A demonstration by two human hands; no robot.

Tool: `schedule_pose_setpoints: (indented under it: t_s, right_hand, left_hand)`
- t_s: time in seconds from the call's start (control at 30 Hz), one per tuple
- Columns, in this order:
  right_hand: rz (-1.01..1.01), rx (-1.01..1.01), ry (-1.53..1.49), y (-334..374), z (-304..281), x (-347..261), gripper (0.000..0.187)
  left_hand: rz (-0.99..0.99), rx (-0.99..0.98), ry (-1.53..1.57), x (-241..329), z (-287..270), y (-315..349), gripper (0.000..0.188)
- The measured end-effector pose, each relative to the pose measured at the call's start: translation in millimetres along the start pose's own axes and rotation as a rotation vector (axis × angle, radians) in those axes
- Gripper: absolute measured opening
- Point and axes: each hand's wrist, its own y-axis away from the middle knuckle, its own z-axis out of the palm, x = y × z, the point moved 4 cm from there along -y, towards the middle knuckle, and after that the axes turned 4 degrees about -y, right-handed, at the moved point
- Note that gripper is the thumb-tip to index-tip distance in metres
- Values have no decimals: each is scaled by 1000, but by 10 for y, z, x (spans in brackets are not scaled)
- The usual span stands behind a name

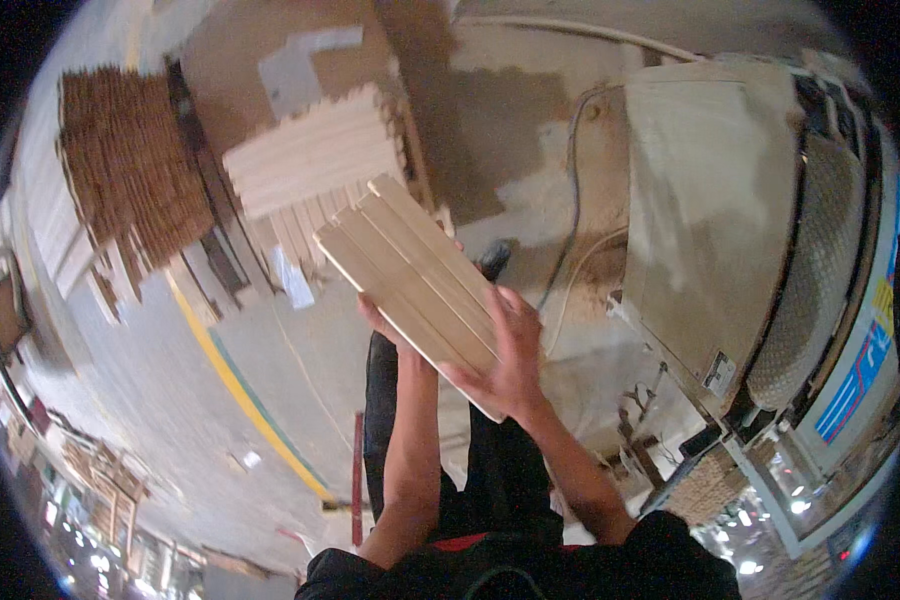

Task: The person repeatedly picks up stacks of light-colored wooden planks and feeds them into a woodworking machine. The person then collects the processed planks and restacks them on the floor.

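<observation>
Several pale wooden slats [415,270] lie side by side in my hands as one bundle, tilted with the far end up to the left. My left hand [385,322] grips the bundle's left edge from below, its fingers mostly hidden under the wood. At the near right end my right hand [505,352] is closed round the bundle, thumb on one side and fingers on the other. Just beyond the bundle's far end, a stack of similar pale slats [315,150] rests low down, its layers laid in differing directions.
A tall stack of brown slats [130,165] stands at the far left. On the right is a large machine with a beige panel [705,230] and a textured belt [810,270]. A hose [573,170] runs over the floor. A yellow line [235,375] crosses the floor at left.
</observation>
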Motion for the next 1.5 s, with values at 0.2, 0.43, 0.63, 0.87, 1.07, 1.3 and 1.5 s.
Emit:
schedule_pose_setpoints:
  t_s: [0.2,0.43,0.63,0.87,1.07,1.3,1.5]
  right_hand:
    - [325,945,-1321,632,-1260,180,71]
    - [120,1011,-1311,733,-2267,-66,70]
    - [-27,1170,-1075,1136,-2962,8,81]
    - [235,706,258,1817,-3895,-410,108]
    - [614,794,180,2198,-4157,200,107]
    - [1110,1163,54,2054,-4572,1234,99]
    - [1377,1255,68,1702,-5305,2457,101]
  left_hand:
    - [2,-355,126,-309,1691,50,105]
    - [-163,-527,292,-824,2987,450,107]
    - [-242,-749,199,-1196,3988,1010,109]
    - [-490,-690,-39,-2038,4188,1388,103]
    - [-745,-852,-261,-3354,4403,2051,96]
    - [-1418,-866,-164,-4939,4215,2176,95]
    - [-1521,-573,-74,-5304,3734,2298,97]
